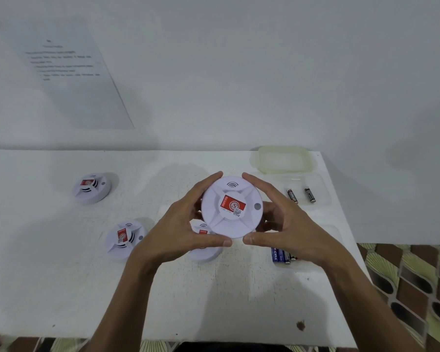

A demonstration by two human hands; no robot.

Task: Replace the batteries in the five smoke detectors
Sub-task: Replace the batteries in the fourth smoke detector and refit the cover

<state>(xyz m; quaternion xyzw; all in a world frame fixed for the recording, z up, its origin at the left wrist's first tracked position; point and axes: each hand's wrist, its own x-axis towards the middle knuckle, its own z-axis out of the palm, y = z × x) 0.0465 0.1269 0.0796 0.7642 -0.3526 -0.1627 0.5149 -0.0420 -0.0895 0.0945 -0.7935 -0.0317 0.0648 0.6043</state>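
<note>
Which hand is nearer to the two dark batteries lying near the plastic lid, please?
Right. The right hand grips the smoke detector just left of the batteries; the left hand grips its other side, farther off.

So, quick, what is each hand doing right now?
Left hand: grips the left rim of the raised smoke detector, thumb and fingers curled round it.
Right hand: grips the right rim of the same smoke detector.
</note>
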